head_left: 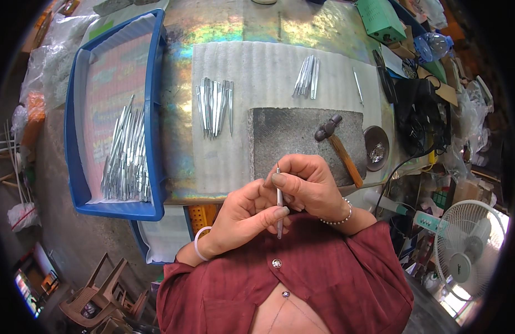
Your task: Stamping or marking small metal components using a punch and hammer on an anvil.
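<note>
Both hands, the left hand [243, 214] and right hand [302, 181], pinch one thin metal tool [279, 203] upright close to the chest, apparently inspecting it, so the next move probably calls for laying it on the stone block [302, 139] beside the hammer [338, 147].

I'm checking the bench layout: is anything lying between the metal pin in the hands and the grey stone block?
Nothing visible. Both hands, left hand and right hand, hold the metal pin at the near edge of the stone block; the hammer lies on the block's right side.
</note>
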A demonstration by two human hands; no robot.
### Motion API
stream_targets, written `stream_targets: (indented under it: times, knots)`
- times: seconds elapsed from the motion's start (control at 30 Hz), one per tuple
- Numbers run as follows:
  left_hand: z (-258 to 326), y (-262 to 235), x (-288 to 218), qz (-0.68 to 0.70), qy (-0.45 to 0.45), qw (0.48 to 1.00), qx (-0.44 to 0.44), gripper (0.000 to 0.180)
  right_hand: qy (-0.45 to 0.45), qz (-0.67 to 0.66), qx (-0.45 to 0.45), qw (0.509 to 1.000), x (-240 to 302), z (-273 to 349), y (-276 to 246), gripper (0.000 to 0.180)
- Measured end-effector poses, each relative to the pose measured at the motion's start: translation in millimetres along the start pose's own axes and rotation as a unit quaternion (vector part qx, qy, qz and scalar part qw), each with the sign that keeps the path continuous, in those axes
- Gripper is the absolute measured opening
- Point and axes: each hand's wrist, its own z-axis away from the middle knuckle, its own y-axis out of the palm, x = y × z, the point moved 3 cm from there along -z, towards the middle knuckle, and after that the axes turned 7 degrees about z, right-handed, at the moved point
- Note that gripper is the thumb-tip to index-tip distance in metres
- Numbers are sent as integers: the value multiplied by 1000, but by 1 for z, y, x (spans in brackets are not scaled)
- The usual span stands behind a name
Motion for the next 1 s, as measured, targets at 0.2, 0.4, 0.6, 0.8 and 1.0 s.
stream_targets:
  times: [0.2, 0.4, 0.6, 0.8, 1.0]
  knots:
    - [2, -19, 2, 126, 86, 986, -67, 24, -86, -26, -75, 993, 5, 0, -4, 12]
    - [8, -34, -21, 250, 231, 930, -138, 20, -122, 129, 17, 984, 6, 1, 5, 26]
    - [3, -37, -87, -272, 338, 845, -313, 16, -166, 241, -111, 950, 18, 27, -41, 28]
    - [-71, -76, -98, -584, 274, 672, -363, 16, -199, 490, -293, 797, 20, 48, -78, 26]
    - [-103, -86, -84, -736, 205, 523, -377, 21, -180, 688, -293, 639, 9, 54, -86, 43]
